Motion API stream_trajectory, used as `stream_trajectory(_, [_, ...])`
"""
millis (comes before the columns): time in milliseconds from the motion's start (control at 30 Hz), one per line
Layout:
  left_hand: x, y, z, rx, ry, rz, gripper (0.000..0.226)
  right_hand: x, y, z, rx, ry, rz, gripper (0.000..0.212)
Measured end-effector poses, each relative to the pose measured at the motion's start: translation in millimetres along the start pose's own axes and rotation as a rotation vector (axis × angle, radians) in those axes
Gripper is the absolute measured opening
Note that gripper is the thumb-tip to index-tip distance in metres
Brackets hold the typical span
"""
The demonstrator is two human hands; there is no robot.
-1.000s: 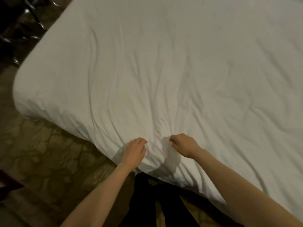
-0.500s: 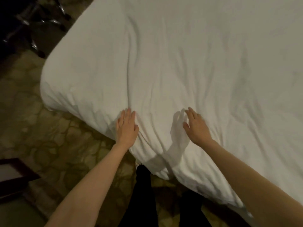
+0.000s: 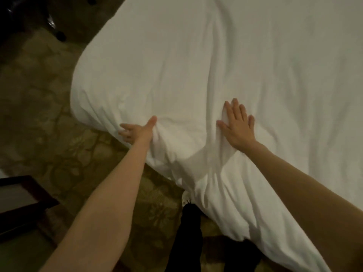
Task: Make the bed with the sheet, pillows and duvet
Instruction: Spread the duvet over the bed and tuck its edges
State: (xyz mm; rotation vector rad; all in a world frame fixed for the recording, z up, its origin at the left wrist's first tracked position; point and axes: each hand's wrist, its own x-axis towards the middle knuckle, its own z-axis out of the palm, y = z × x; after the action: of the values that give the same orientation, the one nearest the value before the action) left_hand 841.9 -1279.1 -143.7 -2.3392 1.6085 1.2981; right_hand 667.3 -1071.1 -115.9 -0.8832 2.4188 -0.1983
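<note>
A rumpled white cotton duvet (image 3: 196, 75) covers the bed from its near edge to the far side, hanging over the near-left corner toward the patterned olive carpet (image 3: 49, 124). The right hand (image 3: 236, 126) lies open and flat on top, fingers spread, holding nothing; it seems placed to pin and smooth the cloth beside a long crease. The left hand (image 3: 135, 131) reaches over the near edge, thumb on top and fingers curled around the hanging fabric, seemingly gripping it to draw it down and taut. No sheet or pillows are visible, likely hidden beneath or out of view. A dark wooden frame (image 3: 21, 197) sits near left; no containers show.
</note>
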Motion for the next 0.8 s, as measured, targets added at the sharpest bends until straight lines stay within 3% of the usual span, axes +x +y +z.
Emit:
stream_trajectory(67, [16.5, -6.4, -3.3, -0.095, -0.060, -0.085, 0.114, 5.0, -9.4, 6.6, 0.002, -0.011, 0.060, 0.066])
stream_trajectory(133, [28.9, -12.1, -7.1, -0.078, -0.074, -0.001, 0.091, 6.4, -24.7, 15.4, -0.004, -0.013, 0.083, 0.065])
stream_trajectory(200, [37.3, -16.1, -16.7, -0.007, -0.036, 0.118, 0.057, 1.9, -51.4, 32.1, -0.063, -0.061, -0.008, 0.065])
stream_trajectory(267, [42.8, -20.4, -33.1, 0.060, -0.035, 0.229, 0.042, -9.3, -81.8, 55.4, -0.118, -0.154, -0.153, 0.068])
stream_trajectory(367, [53.8, -36.7, -69.2, 0.167, 0.063, 0.292, 0.038, -17.2, -95.1, 68.8, -0.189, -0.237, -0.318, 0.074])
stream_trajectory(467, [76.1, -74.2, -131.6, 0.342, 0.285, 0.060, 0.038, 1.6, -67.0, 45.9, -0.205, -0.220, -0.532, 0.067])
stream_trajectory(533, [86.1, -98.1, -166.4, 0.429, 0.284, -0.029, 0.036, 21.9, -44.3, 29.5, -0.149, -0.079, -0.469, 0.068])
stream_trajectory(600, [90.9, -102.5, -171.1, 0.425, 0.218, 0.046, 0.035, 43.0, -40.3, 22.8, -0.102, 0.123, -0.221, 0.067])
stream_trajectory(667, [88.9, -86.5, -153.0, 0.348, 0.165, 0.163, 0.038, 57.5, -70.8, 34.3, -0.095, 0.168, -0.084, 0.061])
stream_trajectory(800, [64.9, -34.9, -87.7, 0.175, 0.069, 0.416, 0.047, 48.3, -127.2, 72.3, -0.255, -0.004, -0.392, 0.057])
